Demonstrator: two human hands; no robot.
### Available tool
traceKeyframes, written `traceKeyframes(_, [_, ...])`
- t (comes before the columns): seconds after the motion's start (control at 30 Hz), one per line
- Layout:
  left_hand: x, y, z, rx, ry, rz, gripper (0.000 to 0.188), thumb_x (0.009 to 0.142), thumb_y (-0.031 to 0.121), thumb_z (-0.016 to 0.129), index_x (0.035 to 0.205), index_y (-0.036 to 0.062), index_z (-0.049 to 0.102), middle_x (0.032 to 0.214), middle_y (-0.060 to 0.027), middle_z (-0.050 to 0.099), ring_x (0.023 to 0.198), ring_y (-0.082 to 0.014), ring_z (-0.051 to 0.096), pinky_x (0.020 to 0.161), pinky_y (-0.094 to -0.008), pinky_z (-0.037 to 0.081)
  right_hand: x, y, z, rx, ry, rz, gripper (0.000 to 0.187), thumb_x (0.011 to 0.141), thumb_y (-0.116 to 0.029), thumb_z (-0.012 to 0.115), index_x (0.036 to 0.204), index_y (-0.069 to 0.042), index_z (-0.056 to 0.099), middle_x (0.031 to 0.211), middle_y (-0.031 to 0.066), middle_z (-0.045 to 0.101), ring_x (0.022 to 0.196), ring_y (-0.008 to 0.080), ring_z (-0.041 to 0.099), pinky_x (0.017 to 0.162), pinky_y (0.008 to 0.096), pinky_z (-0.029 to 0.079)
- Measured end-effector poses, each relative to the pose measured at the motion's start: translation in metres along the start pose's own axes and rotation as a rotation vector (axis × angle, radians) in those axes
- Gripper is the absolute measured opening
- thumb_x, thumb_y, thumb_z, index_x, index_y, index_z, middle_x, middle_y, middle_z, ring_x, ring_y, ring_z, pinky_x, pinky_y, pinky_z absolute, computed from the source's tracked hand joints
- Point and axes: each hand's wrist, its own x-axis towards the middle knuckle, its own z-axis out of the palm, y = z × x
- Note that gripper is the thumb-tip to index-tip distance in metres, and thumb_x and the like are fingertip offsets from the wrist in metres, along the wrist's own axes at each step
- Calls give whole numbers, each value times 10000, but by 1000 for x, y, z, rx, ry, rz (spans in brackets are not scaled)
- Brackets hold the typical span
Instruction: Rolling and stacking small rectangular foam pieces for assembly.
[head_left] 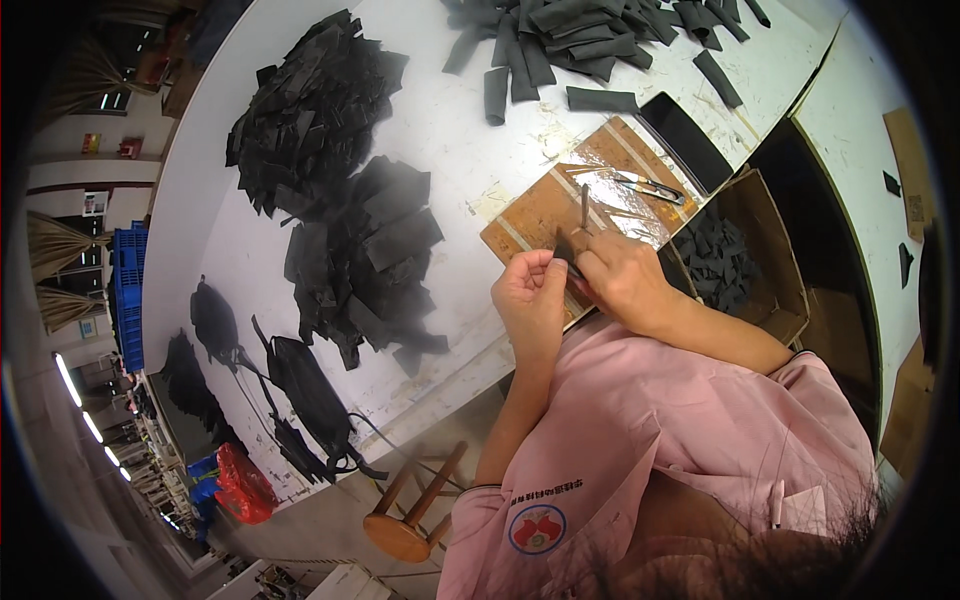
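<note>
My left hand is closed, thumb and fingertips pinching the edge of a small black fabric-like piece. My right hand is curled against it from the other side, its fingers bent. A slim, stick-like tool rises from the right hand's fingers; its lower end is hidden. Both hands are over the near edge of a brown board with pale tape strips. A utility knife lies on the board's shiny film, beyond the right hand.
Black flat pieces are heaped at the left, with a second pile nearer. Rolled black pieces lie at the back. A dark phone-like slab adjoins the board. Right of me stands a cardboard box of black scraps; a stool is lower left.
</note>
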Motion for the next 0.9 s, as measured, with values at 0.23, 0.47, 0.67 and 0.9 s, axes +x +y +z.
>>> traceKeyframes(0.23, [-1,4,-7,26,-84,-13,39,790,0,539,817,-28,541,674,-8,542,540,-19,457,463,-147,355,7,2,-12,756,-55,383,268,681,-175,680,816,28,569,665,69,517,558,155,498,498,259,405])
traceKeyframes(0.47, [-6,4,0,60,-32,17,45,790,-12,526,831,-14,543,686,-35,570,529,-63,530,473,-176,415,3,11,4,586,61,138,99,709,-39,613,789,7,577,689,101,531,576,219,522,502,272,417])
traceKeyframes(0.67, [-11,-18,7,635,179,384,69,761,-39,524,822,-7,527,658,-61,576,501,-76,527,426,-181,389,3,2,11,202,49,31,145,649,-1,618,776,18,551,698,114,503,587,264,517,512,326,424])
traceKeyframes(0.9, [2,5,-6,-474,-47,-189,198,722,-84,504,900,-3,470,739,-99,574,423,-15,358,382,-174,275,8,6,6,601,57,367,53,677,-25,561,718,10,560,647,90,518,535,180,514,476,271,400])
